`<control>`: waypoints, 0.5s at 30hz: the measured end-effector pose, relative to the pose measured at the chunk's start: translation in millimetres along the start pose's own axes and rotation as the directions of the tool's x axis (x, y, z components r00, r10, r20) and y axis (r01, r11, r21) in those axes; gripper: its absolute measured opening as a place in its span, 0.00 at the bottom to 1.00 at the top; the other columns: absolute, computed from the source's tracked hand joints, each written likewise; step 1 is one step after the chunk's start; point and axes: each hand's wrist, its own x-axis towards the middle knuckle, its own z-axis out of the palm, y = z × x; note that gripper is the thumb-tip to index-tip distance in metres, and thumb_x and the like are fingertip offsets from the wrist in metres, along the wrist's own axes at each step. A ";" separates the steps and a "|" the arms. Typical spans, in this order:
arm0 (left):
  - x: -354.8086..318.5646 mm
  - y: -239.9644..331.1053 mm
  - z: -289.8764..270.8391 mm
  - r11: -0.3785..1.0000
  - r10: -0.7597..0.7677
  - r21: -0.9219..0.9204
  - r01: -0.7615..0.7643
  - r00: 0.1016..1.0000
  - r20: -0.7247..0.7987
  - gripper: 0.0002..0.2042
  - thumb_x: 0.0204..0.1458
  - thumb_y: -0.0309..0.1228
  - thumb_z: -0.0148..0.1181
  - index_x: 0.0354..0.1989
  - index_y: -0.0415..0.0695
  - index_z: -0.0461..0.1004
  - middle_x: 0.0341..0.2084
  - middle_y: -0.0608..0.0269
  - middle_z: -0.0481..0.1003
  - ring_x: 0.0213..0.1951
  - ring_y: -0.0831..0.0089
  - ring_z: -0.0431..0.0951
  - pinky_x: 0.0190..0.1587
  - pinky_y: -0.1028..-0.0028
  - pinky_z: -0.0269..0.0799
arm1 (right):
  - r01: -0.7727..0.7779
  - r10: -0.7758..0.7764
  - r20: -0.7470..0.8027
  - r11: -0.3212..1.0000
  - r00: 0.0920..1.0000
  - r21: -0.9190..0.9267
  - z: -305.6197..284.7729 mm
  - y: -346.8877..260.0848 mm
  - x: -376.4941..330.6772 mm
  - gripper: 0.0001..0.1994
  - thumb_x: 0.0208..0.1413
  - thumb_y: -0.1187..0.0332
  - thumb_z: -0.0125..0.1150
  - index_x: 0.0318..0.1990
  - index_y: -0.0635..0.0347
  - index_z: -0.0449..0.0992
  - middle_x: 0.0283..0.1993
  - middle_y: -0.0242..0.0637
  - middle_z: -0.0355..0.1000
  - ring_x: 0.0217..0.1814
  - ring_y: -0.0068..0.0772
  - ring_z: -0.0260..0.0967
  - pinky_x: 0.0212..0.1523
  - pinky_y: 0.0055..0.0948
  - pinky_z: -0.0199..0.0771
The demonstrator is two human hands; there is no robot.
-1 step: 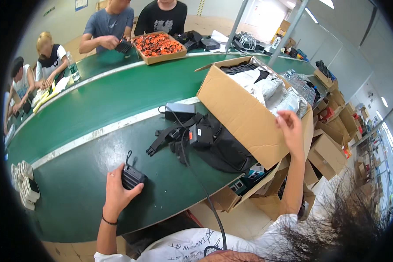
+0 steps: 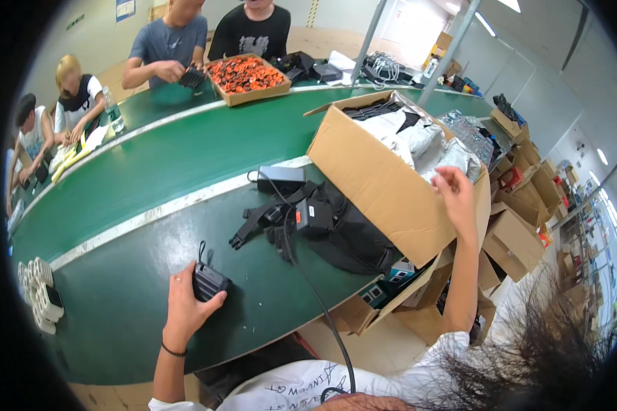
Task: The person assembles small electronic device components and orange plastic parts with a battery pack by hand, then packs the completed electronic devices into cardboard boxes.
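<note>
- The left hand (image 2: 185, 308) wraps a small black ribbed pouch (image 2: 209, 281), pressing it flat on the green table (image 2: 151, 171); likely to steady it
- Black strapped bags (image 2: 336, 229) lie between, within reach
- The right hand (image 2: 454, 192), fingers loosely curled and holding nothing, hovers over the open cardboard box (image 2: 377, 178) tilted toward the person

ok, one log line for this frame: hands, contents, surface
left hand: grips small black pouch on green table | right hand: raised over open cardboard box, holding nothing visible | black bag between them
</note>
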 end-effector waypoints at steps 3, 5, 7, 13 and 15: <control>1.4 -0.2 -1.3 1.000 0.015 0.018 -0.016 1.000 0.027 0.43 0.40 0.43 0.73 0.63 0.31 0.62 0.52 0.40 0.68 0.55 0.49 0.67 0.60 0.58 0.64 | 0.139 -0.162 -0.062 0.952 0.985 -0.273 0.0 25.5 55.6 0.11 0.61 0.70 0.60 0.49 0.62 0.76 0.39 0.38 0.78 0.43 0.31 0.76 0.47 0.29 0.73; 2.3 8.0 -5.4 1.000 0.010 0.009 -0.011 0.997 0.077 0.42 0.44 0.41 0.72 0.65 0.31 0.59 0.56 0.39 0.66 0.58 0.48 0.65 0.62 0.58 0.62 | 0.151 -0.153 0.018 0.945 0.988 -0.291 -8.4 54.4 89.2 0.16 0.61 0.71 0.56 0.57 0.60 0.73 0.49 0.45 0.76 0.51 0.39 0.74 0.54 0.34 0.72; -0.2 -2.0 -5.3 0.996 0.065 0.057 -0.068 0.996 0.054 0.41 0.47 0.40 0.70 0.65 0.30 0.58 0.57 0.39 0.66 0.59 0.46 0.65 0.63 0.58 0.61 | 0.263 -0.201 0.197 0.892 0.959 -0.369 4.5 89.9 122.1 0.23 0.60 0.76 0.51 0.64 0.57 0.68 0.61 0.51 0.69 0.64 0.46 0.67 0.64 0.38 0.65; 27.5 32.0 -71.4 0.970 0.201 0.132 -0.202 0.979 0.019 0.29 0.49 0.32 0.67 0.58 0.32 0.66 0.48 0.41 0.72 0.51 0.47 0.71 0.56 0.57 0.66 | 0.406 -0.124 0.476 0.729 0.870 -0.551 34.2 126.2 154.6 0.35 0.49 0.85 0.43 0.68 0.54 0.64 0.70 0.53 0.62 0.71 0.55 0.58 0.72 0.42 0.57; 69.5 55.6 -86.4 0.973 0.224 0.054 -0.224 0.974 0.009 0.23 0.47 0.26 0.65 0.53 0.35 0.70 0.44 0.44 0.74 0.46 0.49 0.74 0.53 0.59 0.69 | 0.437 -0.050 0.534 0.643 0.844 -0.629 26.8 137.2 166.1 0.36 0.47 0.87 0.42 0.68 0.53 0.65 0.70 0.52 0.61 0.72 0.55 0.58 0.72 0.42 0.58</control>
